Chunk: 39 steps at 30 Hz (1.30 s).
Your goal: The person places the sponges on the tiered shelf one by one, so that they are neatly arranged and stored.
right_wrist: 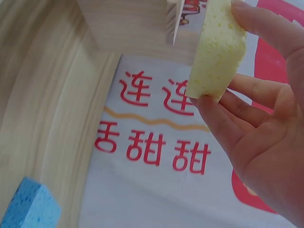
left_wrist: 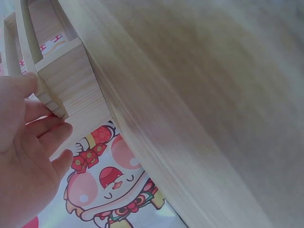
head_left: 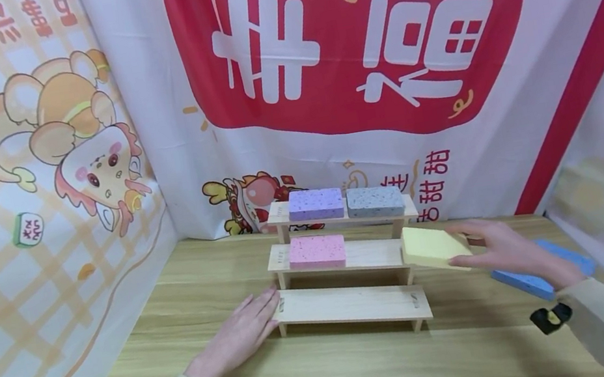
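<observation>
My right hand [head_left: 498, 249] pinches a pale yellow sponge [head_left: 432, 245] between thumb and fingers, just off the right end of a three-tier wooden shelf [head_left: 350, 303]. In the right wrist view the sponge [right_wrist: 218, 50] appears edge-on beside a shelf end. My left hand [head_left: 239, 333] grips the left end of the lowest tier; in the left wrist view its thumb and fingers [left_wrist: 50, 130] meet the board's end. A pink sponge [head_left: 317, 252] sits on the middle tier's left. On the top tier are a purple sponge [head_left: 315, 205] and a grey sponge [head_left: 375, 202].
Blue sponge material [head_left: 530, 281] lies on the wooden table [head_left: 331, 375] behind my right forearm, partly hidden. Printed cloth walls [head_left: 158, 106] stand at the back and both sides, close behind the shelf.
</observation>
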### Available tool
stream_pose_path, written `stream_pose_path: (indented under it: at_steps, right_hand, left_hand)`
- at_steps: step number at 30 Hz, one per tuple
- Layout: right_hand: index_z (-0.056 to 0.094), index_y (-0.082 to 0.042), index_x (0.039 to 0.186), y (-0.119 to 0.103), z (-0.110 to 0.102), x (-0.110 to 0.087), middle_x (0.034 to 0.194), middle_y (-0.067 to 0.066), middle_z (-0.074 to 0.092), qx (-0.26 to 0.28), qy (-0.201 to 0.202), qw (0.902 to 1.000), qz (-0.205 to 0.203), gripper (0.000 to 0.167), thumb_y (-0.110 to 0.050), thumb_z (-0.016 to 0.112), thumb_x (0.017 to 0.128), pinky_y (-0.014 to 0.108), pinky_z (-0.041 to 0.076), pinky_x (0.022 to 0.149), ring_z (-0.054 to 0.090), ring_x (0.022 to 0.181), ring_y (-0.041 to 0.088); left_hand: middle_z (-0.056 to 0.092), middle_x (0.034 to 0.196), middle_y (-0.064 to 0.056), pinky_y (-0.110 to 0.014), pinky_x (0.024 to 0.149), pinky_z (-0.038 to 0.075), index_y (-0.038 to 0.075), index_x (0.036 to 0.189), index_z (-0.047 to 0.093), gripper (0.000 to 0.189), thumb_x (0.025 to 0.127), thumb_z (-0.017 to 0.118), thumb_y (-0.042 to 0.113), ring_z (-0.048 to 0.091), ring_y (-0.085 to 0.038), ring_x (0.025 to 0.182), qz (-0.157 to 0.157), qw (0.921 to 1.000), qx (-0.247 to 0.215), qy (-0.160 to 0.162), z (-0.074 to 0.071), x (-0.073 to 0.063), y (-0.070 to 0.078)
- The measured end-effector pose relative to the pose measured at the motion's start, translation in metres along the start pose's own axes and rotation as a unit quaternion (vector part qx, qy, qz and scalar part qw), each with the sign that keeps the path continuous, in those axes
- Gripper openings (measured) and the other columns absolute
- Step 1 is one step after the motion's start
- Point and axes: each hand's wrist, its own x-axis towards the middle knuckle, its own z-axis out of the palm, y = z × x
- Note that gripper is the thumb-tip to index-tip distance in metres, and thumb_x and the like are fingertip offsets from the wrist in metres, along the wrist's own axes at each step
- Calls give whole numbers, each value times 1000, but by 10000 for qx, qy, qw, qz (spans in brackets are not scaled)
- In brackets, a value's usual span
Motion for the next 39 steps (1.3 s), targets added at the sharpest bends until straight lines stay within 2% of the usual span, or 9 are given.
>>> stream_pose_path:
  at_steps: [7, 14, 21, 32, 39]
  right_hand:
    - [54, -10, 141, -12, 6, 17, 141, 18, 58, -17, -145, 9999, -49, 75, -52, 75, 83, 57, 57, 94, 56, 123, 37]
    - [55, -10, 141, -16, 14, 31, 142, 16, 58, -28, -216, 9995, -241, 74, -51, 76, 82, 53, 59, 94, 56, 124, 35]
    - [54, -10, 141, -20, 20, 41, 144, 17, 56, 61, -304, 9991, -296, 74, -51, 75, 83, 54, 57, 97, 55, 127, 38]
    - [55, -6, 140, -30, 31, 54, 141, 17, 59, 115, -270, 9974, -658, 71, -46, 76, 85, 53, 57, 98, 58, 126, 38]
    - [56, -3, 138, -32, 36, 61, 140, 19, 59, 20, -166, 9948, -1003, 69, -45, 74, 87, 52, 56, 99, 58, 125, 39]
  left_hand:
    - [47, 151, -19, -53, 118, 37, -2, 144, 47, 56, 100, 55, 32, 49, -33, 139, -8, 10000, 4, -57, 0, 0, 0]
    - [47, 151, -19, -52, 118, 37, -2, 144, 47, 56, 100, 56, 32, 49, -31, 139, -21, 10000, 49, -64, 1, 0, 0]
    - [44, 153, -18, -51, 120, 34, 0, 147, 44, 57, 101, 54, 33, 47, -31, 141, -115, 9996, -19, -244, -1, 0, 0]
    - [47, 151, -18, -53, 117, 39, -1, 145, 46, 57, 100, 57, 32, 49, -31, 139, -18, 10000, 19, -86, 2, -1, -1]
    - [46, 152, -18, -51, 118, 37, 0, 145, 46, 57, 100, 56, 33, 48, -29, 140, 3, 9999, 95, -52, 2, 0, -1]
